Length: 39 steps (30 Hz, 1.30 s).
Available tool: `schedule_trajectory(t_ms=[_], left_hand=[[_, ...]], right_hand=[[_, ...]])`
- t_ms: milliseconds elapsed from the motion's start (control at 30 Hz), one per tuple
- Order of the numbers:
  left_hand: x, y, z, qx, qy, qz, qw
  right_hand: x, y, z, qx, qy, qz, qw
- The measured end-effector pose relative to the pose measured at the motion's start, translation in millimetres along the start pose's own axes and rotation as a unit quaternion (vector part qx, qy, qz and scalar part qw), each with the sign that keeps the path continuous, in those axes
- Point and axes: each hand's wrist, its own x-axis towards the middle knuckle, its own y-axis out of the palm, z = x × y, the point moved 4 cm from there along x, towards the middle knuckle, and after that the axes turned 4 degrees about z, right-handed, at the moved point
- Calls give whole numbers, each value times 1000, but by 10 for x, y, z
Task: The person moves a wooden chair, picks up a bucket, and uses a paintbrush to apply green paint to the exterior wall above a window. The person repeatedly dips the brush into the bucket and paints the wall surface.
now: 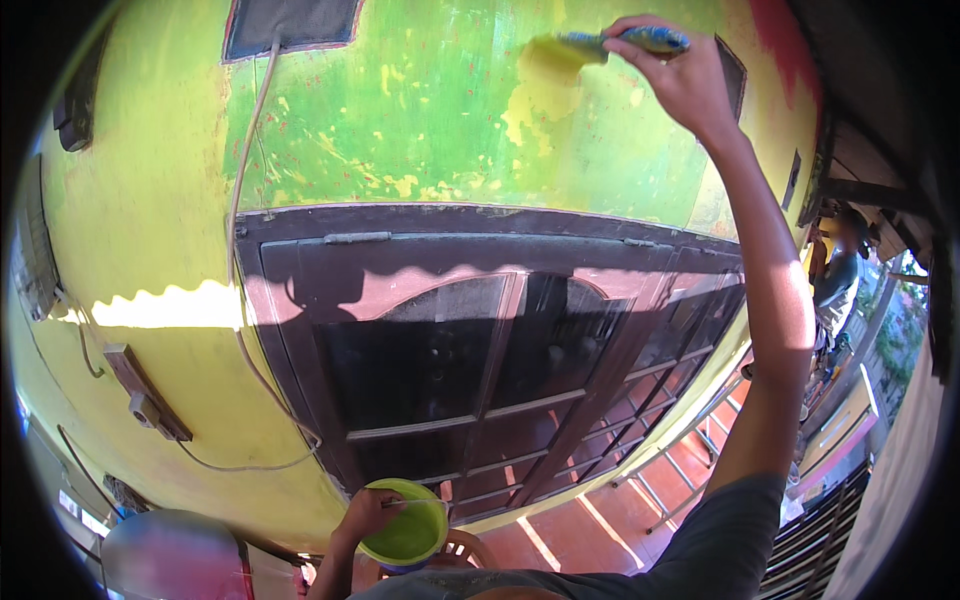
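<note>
Up at the wall, my right hand is closed around the blue handle of a paintbrush. The brush's yellow, slightly blurred bristles touch or nearly touch the green painted wall, beside a patch of yellow-green. Low in the view, my left hand grips a small paint pail at its rim or thin handle; which of the two, I cannot tell. Yellow-green paint coats the inside of the pail. Older yellow flecks and small reddish spots show through the green.
A dark wooden window with glass panes sits below the painted area. A cable runs down the wall to a socket board. Below my left hand stands an orange-brown plastic chair. A metal ladder-like frame and another person are at right.
</note>
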Motion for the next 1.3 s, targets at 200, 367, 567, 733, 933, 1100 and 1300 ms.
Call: schedule_trajectory(t_ms=[200, 367, 567, 733, 933, 1100, 1300], left_hand=[[-18, 17, -72, -22, -28, 7, 999], [-16, -33, -112, -22, -10, 2, 1000], [-39, -85, -92, -13, -24, 4, 1000], [-71, -82, -56, -13, -28, -9, 999], [-154, -89, -35, -37, -42, -22, 998], [-199, -107, 4, -32, -51, -20, 998], [-242, -148, 7, -43, -42, -24, 998]], right_hand=[[-177, 121, 85, 3, -174, -100, 980], [-1170, 607, 504, 43, -196, 50, 978], [-1368, 420, 735, 169, -123, 113, 971], [-854, 613, 657, 153, -72, 158, 973], [-486, 301, 544, 101, -173, -53, 978], [-888, 585, 735, 20, -208, -29, 977], [-1427, 678, 1041, 126, -177, 102, 971]])
